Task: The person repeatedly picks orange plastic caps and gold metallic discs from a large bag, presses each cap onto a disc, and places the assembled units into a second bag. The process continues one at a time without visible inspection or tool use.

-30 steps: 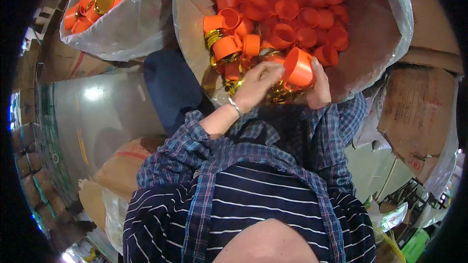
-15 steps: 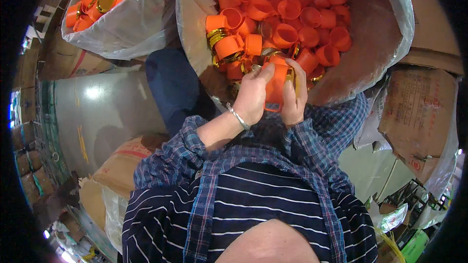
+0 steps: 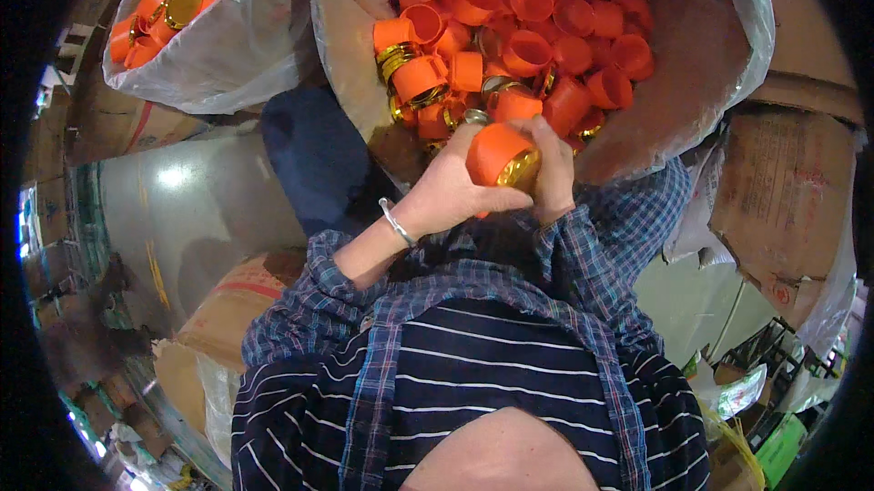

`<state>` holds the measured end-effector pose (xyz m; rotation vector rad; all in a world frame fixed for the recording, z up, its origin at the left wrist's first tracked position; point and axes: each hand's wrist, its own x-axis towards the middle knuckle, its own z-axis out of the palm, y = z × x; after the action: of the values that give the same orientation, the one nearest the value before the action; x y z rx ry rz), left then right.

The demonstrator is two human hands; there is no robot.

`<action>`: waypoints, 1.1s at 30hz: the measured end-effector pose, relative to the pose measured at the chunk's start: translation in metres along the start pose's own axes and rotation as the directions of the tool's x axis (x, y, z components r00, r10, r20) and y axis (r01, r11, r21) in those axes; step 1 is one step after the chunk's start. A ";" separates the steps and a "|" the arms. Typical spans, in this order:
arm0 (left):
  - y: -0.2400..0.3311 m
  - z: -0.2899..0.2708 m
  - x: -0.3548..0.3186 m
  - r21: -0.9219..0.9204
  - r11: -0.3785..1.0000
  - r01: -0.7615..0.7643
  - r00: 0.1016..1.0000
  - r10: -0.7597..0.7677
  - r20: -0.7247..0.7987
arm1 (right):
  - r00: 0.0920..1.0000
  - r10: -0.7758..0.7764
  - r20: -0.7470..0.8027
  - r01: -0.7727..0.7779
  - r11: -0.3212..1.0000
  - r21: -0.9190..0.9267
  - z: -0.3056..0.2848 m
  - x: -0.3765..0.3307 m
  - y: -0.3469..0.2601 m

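Note:
An orange plastic cup (image 3: 492,151) with a shiny gold end is held between my two hands, just in front of a large lined container. My left hand (image 3: 446,183), with a silver bracelet at the wrist, wraps its fingers and thumb around the cup from the left. Pressed against its right side, by the gold part, is my right hand (image 3: 553,174); its fingers are curled and partly hidden. A small silvery disc (image 3: 475,116) shows at my left fingertips. Beyond the hands lies a heap of orange cups (image 3: 533,50), with stacked gold lids (image 3: 397,61) at its left.
A clear plastic liner (image 3: 715,63) forms the container's wall. At the upper left stands a second lined container (image 3: 214,59) with more orange and gold pieces. Cardboard cartons (image 3: 774,200) are on the right, and another carton (image 3: 241,295) sits left of me.
The cup has turned in my hands, and its gold end now faces right and toward me. My left hand has shifted slightly left and now wraps around it. The view has shifted a little.

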<state>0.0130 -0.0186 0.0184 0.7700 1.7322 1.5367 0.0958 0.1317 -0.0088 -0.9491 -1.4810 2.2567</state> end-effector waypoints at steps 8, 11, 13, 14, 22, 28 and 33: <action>0.030 0.008 -0.004 0.242 0.969 0.049 0.990 -0.015 -0.138 | 0.908 -0.355 0.224 0.418 0.808 -0.414 0.015 -0.013 -0.038; 0.026 0.008 -0.001 0.232 0.971 0.057 0.985 -0.017 -0.169 | 0.935 -0.290 0.207 0.346 0.877 -0.333 0.017 -0.006 -0.029; 0.023 0.004 0.001 0.252 0.961 0.112 0.989 -0.083 -0.122 | 0.945 -0.271 0.184 0.320 0.880 -0.351 0.016 -0.002 -0.024; 0.021 0.002 0.002 0.161 0.983 0.084 0.991 -0.066 -0.114 | 0.975 -0.190 0.113 0.213 0.944 -0.251 0.016 0.001 -0.021; 0.012 0.009 -0.008 0.059 0.995 -0.075 0.956 0.089 -0.278 | 0.969 0.245 0.018 -0.233 0.890 0.392 0.028 0.003 -0.010; 0.009 0.001 -0.007 0.099 0.995 -0.021 0.993 0.032 -0.116 | 0.902 -0.271 0.336 0.384 0.858 -0.341 0.017 0.003 -0.028; 0.013 0.005 -0.003 0.063 0.998 -0.023 0.987 0.032 -0.156 | 0.909 -0.283 0.307 0.386 0.851 -0.356 0.018 0.007 -0.028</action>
<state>0.0185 -0.0160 0.0316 0.7225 1.8979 1.6064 0.0754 0.1345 0.0185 -0.4549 -2.1020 1.8899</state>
